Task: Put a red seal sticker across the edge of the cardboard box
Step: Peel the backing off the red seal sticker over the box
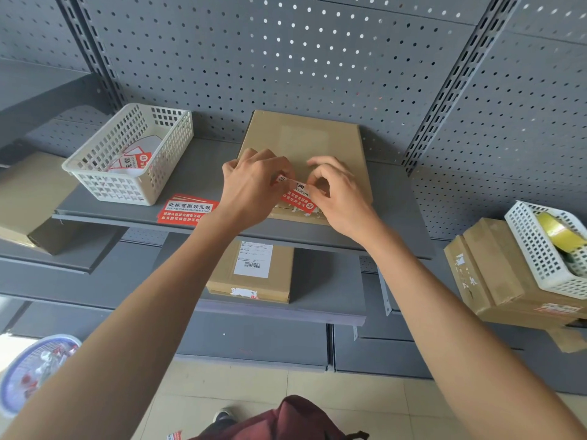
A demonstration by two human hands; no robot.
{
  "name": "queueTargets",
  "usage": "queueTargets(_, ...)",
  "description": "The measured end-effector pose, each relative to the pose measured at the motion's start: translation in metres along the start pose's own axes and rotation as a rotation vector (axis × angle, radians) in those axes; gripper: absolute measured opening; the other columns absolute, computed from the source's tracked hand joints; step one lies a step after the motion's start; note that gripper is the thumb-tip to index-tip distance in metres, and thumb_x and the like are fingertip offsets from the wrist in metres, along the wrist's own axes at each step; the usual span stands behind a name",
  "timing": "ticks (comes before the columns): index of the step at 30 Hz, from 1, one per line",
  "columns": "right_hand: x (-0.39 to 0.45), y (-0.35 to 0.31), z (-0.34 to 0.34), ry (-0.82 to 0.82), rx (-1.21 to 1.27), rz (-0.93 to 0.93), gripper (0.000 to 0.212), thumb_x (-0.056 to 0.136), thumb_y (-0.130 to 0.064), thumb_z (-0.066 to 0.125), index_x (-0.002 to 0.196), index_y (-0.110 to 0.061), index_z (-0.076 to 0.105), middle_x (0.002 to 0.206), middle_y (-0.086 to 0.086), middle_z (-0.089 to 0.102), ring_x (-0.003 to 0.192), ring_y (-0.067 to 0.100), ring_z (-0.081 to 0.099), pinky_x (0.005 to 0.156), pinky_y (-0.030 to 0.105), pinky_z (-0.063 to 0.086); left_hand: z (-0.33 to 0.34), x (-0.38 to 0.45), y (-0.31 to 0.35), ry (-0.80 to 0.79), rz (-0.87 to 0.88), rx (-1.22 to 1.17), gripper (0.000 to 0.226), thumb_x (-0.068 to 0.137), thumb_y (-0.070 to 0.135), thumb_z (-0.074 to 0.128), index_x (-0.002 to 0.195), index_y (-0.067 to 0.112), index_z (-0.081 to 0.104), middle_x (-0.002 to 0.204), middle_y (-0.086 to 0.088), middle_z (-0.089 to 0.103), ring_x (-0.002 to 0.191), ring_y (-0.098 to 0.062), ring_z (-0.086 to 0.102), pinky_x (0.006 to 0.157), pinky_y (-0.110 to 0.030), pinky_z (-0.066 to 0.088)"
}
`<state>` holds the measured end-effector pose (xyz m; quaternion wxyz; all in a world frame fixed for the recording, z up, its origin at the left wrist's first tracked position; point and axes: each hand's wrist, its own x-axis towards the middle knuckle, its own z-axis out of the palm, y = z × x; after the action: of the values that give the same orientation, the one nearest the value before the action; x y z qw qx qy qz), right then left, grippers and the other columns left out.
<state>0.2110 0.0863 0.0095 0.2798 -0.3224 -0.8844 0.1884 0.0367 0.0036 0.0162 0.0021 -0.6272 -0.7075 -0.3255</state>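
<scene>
A flat cardboard box (301, 138) lies on the grey shelf (197, 173), its near edge towards me. A red seal sticker (297, 198) with white writing sits over that near edge, tilted, among torn white sticker remnants. My left hand (251, 188) pinches the sticker's upper left end. My right hand (340, 192) pinches its right part with thumb and forefinger. Part of the sticker is hidden by my fingers.
A small stack of red seal stickers (187, 211) lies on the shelf left of the box. A white basket (133, 154) holding sticker sheets stands further left. A labelled box (254, 271) rests on the lower shelf. Boxes (495, 274) and a basket with tape (552, 242) are at right.
</scene>
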Motion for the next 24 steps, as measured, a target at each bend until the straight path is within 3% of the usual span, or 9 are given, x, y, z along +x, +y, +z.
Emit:
queueTargets(3, -0.003, 0.001, 0.001, 0.045, 0.052, -0.008, 0.005, 0.093, -0.016, 0.067, 0.093, -0.012, 0.063, 0.131, -0.001, 0.061, 0.12, 0.014, 0.057, 0.101, 0.031, 0.043, 0.0, 0.0, -0.001, -0.002, 0.013, 0.0, 0.008, 0.094, 0.039, 0.064, 0.092, 0.032, 0.067, 0.099, 0.015, 0.053, 0.106, -0.02, 0.046, 0.09, -0.044, 0.028)
queueTargets(7, -0.013, 0.007, -0.007, 0.146, 0.158, 0.016, 0.027, 0.089, -0.013, 0.075, 0.11, -0.009, 0.06, 0.121, 0.003, 0.064, 0.109, 0.012, 0.061, 0.098, 0.02, 0.047, 0.001, -0.001, -0.002, -0.011, 0.014, -0.004, 0.009, 0.095, 0.04, 0.062, 0.094, 0.032, 0.066, 0.101, 0.014, 0.054, 0.108, -0.02, 0.045, 0.091, -0.044, 0.026)
queueTargets(13, -0.014, 0.008, -0.004, 0.133, 0.022, -0.015, 0.009, 0.089, -0.015, 0.074, 0.088, -0.009, 0.068, 0.116, 0.005, 0.068, 0.11, 0.019, 0.061, 0.093, 0.019, 0.038, 0.001, -0.002, -0.002, -0.003, 0.017, -0.008, 0.007, 0.096, 0.037, 0.061, 0.095, 0.031, 0.066, 0.105, 0.012, 0.056, 0.109, -0.021, 0.046, 0.092, -0.043, 0.025)
queueTargets(24, -0.017, 0.007, -0.002, 0.124, 0.005, -0.015, 0.01, 0.091, -0.016, 0.07, 0.085, -0.012, 0.064, 0.115, 0.001, 0.069, 0.111, 0.02, 0.059, 0.092, 0.021, 0.038, 0.003, -0.005, -0.001, 0.001, 0.059, 0.053, 0.008, 0.098, 0.035, 0.059, 0.101, 0.029, 0.063, 0.111, 0.003, 0.059, 0.112, -0.025, 0.048, 0.096, -0.05, 0.031)
